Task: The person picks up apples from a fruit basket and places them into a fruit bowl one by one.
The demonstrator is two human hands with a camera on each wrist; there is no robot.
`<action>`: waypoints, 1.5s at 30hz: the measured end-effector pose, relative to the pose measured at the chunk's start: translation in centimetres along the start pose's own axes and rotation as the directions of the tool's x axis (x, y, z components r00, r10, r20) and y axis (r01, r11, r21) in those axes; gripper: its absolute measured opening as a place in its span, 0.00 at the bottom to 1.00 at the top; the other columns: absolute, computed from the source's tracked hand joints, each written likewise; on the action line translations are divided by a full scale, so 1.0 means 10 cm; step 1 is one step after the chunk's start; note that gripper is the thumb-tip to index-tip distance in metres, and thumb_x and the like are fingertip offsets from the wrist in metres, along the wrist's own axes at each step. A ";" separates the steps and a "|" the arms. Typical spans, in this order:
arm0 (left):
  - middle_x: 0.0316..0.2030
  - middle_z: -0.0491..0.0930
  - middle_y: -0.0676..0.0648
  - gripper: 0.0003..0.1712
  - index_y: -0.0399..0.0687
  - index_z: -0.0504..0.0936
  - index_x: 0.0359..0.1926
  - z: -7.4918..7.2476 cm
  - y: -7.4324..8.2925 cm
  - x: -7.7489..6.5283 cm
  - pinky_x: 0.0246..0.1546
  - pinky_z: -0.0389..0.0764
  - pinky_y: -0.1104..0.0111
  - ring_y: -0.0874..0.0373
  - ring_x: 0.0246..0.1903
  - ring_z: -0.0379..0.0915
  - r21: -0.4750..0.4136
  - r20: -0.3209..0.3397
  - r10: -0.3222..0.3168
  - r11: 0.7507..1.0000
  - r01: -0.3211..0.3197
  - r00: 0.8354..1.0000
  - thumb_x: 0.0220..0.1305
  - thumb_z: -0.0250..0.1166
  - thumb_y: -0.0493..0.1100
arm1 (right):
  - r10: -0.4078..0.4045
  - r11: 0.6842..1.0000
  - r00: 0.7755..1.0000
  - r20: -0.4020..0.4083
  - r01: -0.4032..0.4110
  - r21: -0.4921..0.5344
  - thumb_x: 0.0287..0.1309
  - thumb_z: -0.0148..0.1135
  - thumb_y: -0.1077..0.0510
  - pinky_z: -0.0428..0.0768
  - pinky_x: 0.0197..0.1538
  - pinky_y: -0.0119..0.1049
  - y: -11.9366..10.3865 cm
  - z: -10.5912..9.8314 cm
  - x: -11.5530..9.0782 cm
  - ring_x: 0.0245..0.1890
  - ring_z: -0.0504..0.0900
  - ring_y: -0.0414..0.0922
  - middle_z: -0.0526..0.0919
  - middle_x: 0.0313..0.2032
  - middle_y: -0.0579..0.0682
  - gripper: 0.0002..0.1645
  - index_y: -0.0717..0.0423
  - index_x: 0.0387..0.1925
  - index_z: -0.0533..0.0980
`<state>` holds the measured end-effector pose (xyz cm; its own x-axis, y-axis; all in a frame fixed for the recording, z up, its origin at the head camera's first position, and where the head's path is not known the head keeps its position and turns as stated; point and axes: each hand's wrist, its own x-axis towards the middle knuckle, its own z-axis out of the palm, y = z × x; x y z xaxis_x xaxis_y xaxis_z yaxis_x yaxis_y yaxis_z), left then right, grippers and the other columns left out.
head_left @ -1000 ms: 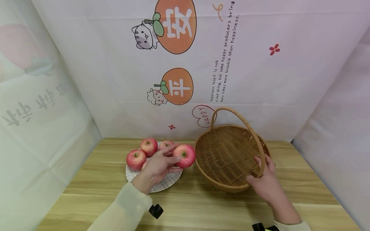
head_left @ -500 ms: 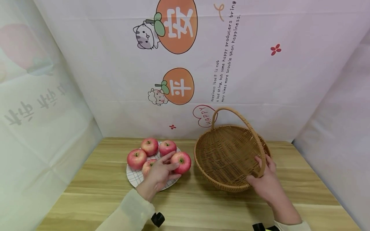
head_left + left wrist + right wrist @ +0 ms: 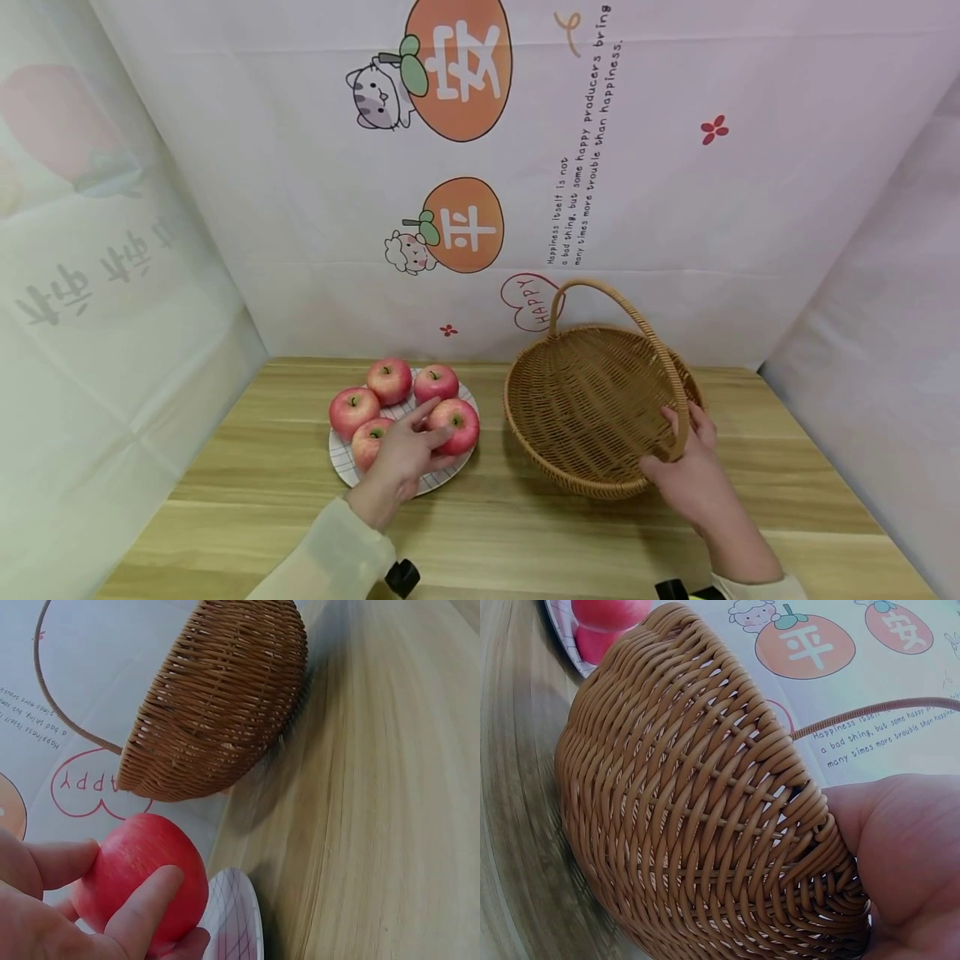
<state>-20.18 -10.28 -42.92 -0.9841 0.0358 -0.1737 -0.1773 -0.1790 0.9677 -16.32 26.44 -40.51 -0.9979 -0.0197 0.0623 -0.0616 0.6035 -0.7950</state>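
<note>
My left hand (image 3: 405, 450) holds a red apple (image 3: 457, 427) between thumb and fingers, over the right part of a white plate (image 3: 345, 467) with a grid pattern. In the left wrist view the same apple (image 3: 142, 877) sits in the fingers, with the plate's rim (image 3: 251, 915) beside it. Several other apples (image 3: 354, 413) lie on the plate, one of them partly behind the hand. To the right stands a brown wicker basket (image 3: 585, 408) with an arched handle; no fruit shows inside it. My right hand (image 3: 693, 475) grips the basket's right rim near the foot of the handle.
The plate and basket stand side by side on a wooden table (image 3: 495, 542), a gap between them. Behind them hangs a white printed cloth (image 3: 637, 217). More cloth closes off the left and right sides.
My left hand has carried the apple left and slightly down, from beside the basket to over the plate. My right hand and the basket have stayed in place.
</note>
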 end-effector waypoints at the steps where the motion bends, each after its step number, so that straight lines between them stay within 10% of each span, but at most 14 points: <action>1: 0.63 0.62 0.32 0.36 0.38 0.61 0.75 0.00 -0.01 0.00 0.39 0.85 0.54 0.50 0.38 0.80 0.017 -0.008 0.007 1.000 -0.007 1.000 0.69 0.60 0.29 | 0.000 1.000 1.000 0.000 0.000 -0.001 0.61 0.61 0.65 0.71 0.42 0.45 0.00 0.00 0.00 0.69 0.40 0.75 0.18 0.73 0.63 0.51 0.66 0.77 0.43; 16: 0.67 0.62 0.33 0.35 0.42 0.62 0.75 0.05 -0.10 0.15 0.34 0.86 0.56 0.45 0.50 0.73 0.233 -0.103 0.026 0.973 -0.001 0.994 0.70 0.62 0.35 | 0.000 1.000 1.000 0.000 0.000 -0.008 0.62 0.61 0.64 0.71 0.42 0.46 -0.01 0.00 0.01 0.69 0.38 0.75 0.18 0.73 0.63 0.51 0.66 0.77 0.43; 24: 0.66 0.61 0.33 0.35 0.46 0.60 0.76 0.02 -0.06 0.15 0.27 0.85 0.58 0.46 0.36 0.79 0.325 -0.100 -0.017 0.944 0.049 0.995 0.73 0.61 0.42 | 0.001 1.000 1.000 -0.002 -0.001 0.002 0.61 0.61 0.64 0.71 0.41 0.45 -0.03 -0.01 0.00 0.69 0.42 0.76 0.19 0.73 0.63 0.51 0.65 0.77 0.43; 29: 0.62 0.65 0.29 0.34 0.47 0.55 0.78 0.00 -0.04 0.13 0.25 0.85 0.58 0.44 0.23 0.81 0.312 -0.058 -0.053 0.948 0.069 0.997 0.76 0.56 0.42 | 0.006 1.000 1.000 0.001 -0.006 0.002 0.62 0.61 0.64 0.71 0.44 0.49 -0.04 -0.01 -0.01 0.69 0.41 0.76 0.18 0.73 0.63 0.51 0.65 0.77 0.43; 45: 0.65 0.64 0.28 0.45 0.54 0.40 0.80 -0.02 0.11 0.02 0.30 0.86 0.52 0.36 0.32 0.83 0.246 0.028 -0.089 0.966 0.080 0.996 0.76 0.58 0.47 | 0.005 1.000 1.000 0.000 -0.005 0.003 0.61 0.61 0.64 0.71 0.46 0.52 -0.03 -0.01 -0.01 0.69 0.40 0.77 0.19 0.73 0.63 0.51 0.66 0.77 0.44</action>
<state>-20.55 -10.69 -41.90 -0.9639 0.0789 -0.2543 -0.2489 0.0721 0.9658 -16.22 26.36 -40.25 -0.9981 -0.0170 0.0585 -0.0569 0.6011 -0.7971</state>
